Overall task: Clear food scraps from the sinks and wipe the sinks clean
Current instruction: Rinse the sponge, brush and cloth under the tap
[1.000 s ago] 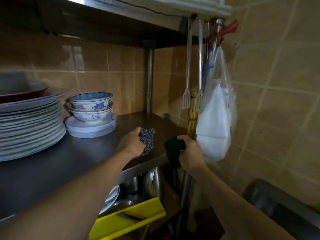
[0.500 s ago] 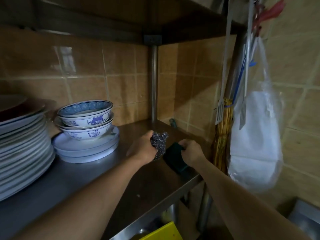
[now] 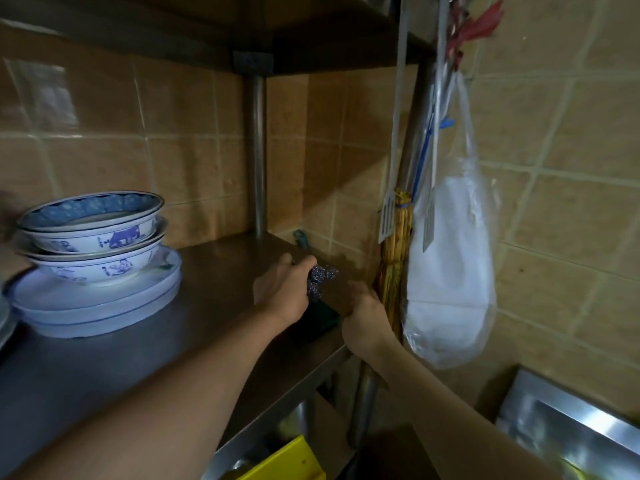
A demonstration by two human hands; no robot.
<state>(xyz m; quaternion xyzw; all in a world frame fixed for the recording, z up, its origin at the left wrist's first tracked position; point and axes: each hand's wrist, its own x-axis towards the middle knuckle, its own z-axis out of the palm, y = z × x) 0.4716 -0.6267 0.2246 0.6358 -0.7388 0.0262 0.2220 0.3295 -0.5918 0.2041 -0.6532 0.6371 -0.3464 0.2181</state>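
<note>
We reach onto a steel shelf. Our left hand grips a steel scourer at centre frame, fingers curled round it. Just at its 5 o'clock lies a green sponge. Our right hand rests beside the sponge; we cannot tell its grip. Bowls sit at 9 o'clock, the sink at 4 o'clock.

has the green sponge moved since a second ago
Yes. The green sponge was held in the right hand out past the shelf edge; now it lies on the shelf, below the steel wool in the left hand.
</note>
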